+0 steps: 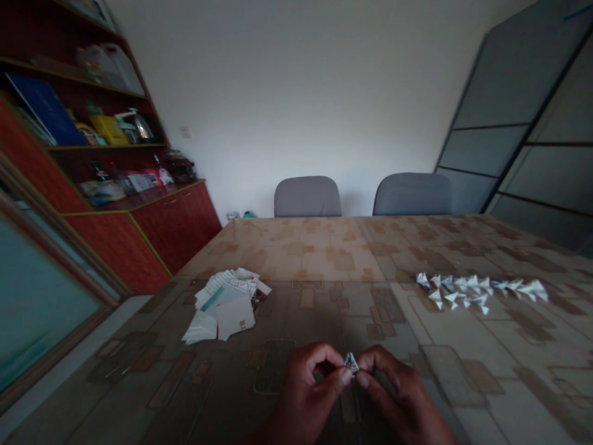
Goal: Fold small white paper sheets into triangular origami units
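Note:
Between my two hands, just above the near part of the table, is a small folded paper piece (351,362) with pointed tips. My left hand (311,384) pinches its left side between thumb and forefinger. On the right side, my right hand (393,388) grips it with thumb and fingertips closed. To the left lies a loose pile of paper pieces (235,314), some printed and some plain white. Several similar folded paper pieces (472,285) stand in rough rows on the right part of the table.
A patterned cloth covers the table (319,247). Two grey chairs (307,196) stand at its far edge against a white wall. A red-brown cabinet (178,216) with laden shelves is on the left, and a grey sliding-door wardrobe (498,99) is at the right.

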Demonstrator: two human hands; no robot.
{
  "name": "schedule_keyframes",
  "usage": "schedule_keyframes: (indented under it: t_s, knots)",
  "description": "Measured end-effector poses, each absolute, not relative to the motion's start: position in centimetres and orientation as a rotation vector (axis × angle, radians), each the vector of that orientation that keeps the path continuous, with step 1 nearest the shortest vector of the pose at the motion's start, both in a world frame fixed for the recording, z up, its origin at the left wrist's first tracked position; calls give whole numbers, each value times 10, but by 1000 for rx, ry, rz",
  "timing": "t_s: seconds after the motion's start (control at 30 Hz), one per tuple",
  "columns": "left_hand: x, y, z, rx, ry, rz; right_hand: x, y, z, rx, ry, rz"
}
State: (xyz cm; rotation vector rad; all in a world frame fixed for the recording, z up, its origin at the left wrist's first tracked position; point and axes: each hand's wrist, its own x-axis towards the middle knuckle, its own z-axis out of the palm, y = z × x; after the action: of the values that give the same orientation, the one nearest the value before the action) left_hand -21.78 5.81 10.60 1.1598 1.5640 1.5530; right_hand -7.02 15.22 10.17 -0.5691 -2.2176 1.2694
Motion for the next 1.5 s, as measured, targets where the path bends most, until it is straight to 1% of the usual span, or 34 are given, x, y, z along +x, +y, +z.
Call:
schedule_keyframes:
  t_s: [0.17,0.37,0.63,0.83,0.97,1.2,1.33,1.5]
  knots:
    - [-216,59,104,1052,1380,1547,-71,150,108,-571,-2225,1324]
    - [-217,56,112,1173,1566,1544,-69,148,106,-596,-2237,1263]
    - [-214,56,118,1105,1508,1503,-72,151,101,-503,-2012,1538]
    - [-222,56,127,1053,1305,1624,-72,157,108,-476,-1803,1860]
    - [-227,56,127,1079,1170,1673,-70,156,107,-396,-1777,1994]
    - [-219,57,117,971,845,1594,-71,152,109,-303,-1735,2106]
    - [-216,58,114,1022,813,1636,-71,151,107,-274,-1677,2168]
    - [-213,57,114,1059,838,1714,-70,146,106,-407,-1593,2195]
